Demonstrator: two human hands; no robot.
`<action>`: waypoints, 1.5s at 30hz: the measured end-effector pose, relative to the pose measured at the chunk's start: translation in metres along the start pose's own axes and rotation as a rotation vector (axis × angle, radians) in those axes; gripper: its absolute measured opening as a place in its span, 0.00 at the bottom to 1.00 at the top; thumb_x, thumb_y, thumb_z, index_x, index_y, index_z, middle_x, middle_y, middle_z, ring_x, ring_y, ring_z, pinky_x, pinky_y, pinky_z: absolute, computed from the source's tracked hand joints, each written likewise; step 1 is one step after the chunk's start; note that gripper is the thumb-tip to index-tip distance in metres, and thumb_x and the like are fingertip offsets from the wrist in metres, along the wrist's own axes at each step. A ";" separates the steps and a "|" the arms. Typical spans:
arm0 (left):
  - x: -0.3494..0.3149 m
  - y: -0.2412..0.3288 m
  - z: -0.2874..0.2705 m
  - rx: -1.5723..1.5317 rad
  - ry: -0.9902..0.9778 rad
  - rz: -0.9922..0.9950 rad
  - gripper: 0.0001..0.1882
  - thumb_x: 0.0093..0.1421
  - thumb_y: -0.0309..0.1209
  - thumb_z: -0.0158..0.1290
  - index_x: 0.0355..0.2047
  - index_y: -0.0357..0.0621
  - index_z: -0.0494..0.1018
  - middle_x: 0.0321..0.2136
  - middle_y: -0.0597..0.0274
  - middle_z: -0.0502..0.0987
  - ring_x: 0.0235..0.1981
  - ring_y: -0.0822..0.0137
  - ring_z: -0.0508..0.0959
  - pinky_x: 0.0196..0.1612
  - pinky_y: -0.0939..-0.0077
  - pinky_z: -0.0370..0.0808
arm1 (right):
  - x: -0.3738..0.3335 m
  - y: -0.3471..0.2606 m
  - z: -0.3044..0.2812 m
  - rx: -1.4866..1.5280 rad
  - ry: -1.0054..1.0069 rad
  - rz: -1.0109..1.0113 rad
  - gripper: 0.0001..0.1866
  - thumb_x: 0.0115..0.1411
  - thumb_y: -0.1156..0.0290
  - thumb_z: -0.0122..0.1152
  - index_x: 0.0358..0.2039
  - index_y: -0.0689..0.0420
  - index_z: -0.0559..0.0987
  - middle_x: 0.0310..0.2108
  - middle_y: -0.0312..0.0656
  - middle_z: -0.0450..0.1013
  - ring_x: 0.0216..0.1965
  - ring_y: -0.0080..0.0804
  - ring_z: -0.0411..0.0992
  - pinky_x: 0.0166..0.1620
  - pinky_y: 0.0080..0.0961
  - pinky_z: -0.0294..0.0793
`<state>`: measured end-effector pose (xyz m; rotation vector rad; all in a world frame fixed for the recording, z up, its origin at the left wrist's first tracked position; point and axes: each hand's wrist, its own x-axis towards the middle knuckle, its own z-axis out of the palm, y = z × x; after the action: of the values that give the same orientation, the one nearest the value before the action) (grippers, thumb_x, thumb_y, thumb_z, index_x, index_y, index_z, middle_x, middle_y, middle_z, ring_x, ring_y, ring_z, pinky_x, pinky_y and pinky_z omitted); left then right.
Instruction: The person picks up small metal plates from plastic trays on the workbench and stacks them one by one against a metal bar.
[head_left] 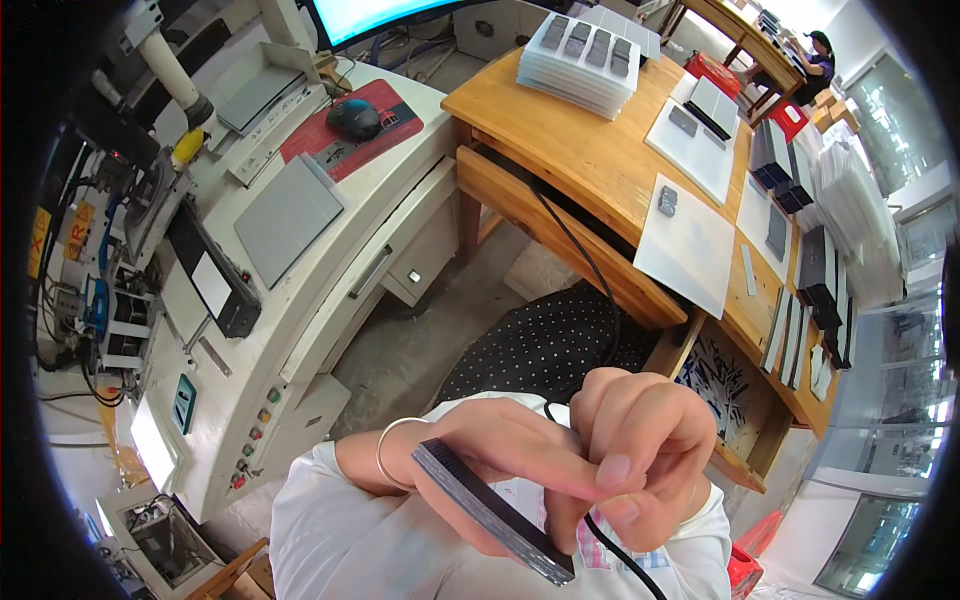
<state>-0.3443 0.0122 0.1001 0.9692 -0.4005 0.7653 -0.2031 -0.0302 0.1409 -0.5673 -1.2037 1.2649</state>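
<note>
In front of my white clothing, my left hand (510,445), with a bangle at its wrist, holds a narrow stack of thin dark grey strips (490,515) on a slant. Its thumb side meets my right hand (645,450), which is closed in a pinch at the tip of an outstretched left finger. What the pinch holds, if anything, is hidden. A black cable (610,545) passes behind both hands and down across my clothing.
Left is a white machine bench with a grey plate (290,220), a mouse (353,119) and buttons. On the wooden table (490,100) are stacked trays (578,75), a white sheet (685,250) and dark bars. An open drawer (765,465) juts out at right. Another person sits far off.
</note>
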 end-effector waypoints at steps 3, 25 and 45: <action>0.001 0.001 -0.001 0.046 -0.013 0.001 0.29 0.46 0.28 0.59 0.49 0.30 0.65 0.29 0.50 0.76 0.30 0.61 0.77 0.38 0.72 0.69 | -0.001 0.000 0.000 -0.004 0.016 0.012 0.10 0.43 0.71 0.66 0.24 0.53 0.72 0.20 0.31 0.65 0.21 0.21 0.58 0.22 0.17 0.56; -0.002 0.003 0.002 0.238 -0.001 -0.027 0.25 0.47 0.27 0.58 0.46 0.31 0.67 0.29 0.51 0.75 0.28 0.61 0.77 0.33 0.73 0.71 | -0.001 0.001 -0.008 0.027 -0.072 -0.027 0.10 0.40 0.77 0.63 0.26 0.58 0.74 0.20 0.32 0.68 0.20 0.21 0.62 0.26 0.17 0.58; 0.007 -0.008 -0.010 0.375 0.083 -0.022 0.32 0.43 0.23 0.57 0.52 0.36 0.64 0.31 0.49 0.74 0.30 0.59 0.77 0.37 0.74 0.70 | -0.003 0.013 -0.030 -0.095 0.074 -0.090 0.08 0.46 0.77 0.58 0.30 0.62 0.74 0.24 0.38 0.70 0.24 0.24 0.63 0.29 0.20 0.59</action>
<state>-0.3336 0.0210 0.0945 1.2847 -0.1754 0.8748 -0.1809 -0.0209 0.1180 -0.6178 -1.2183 1.1066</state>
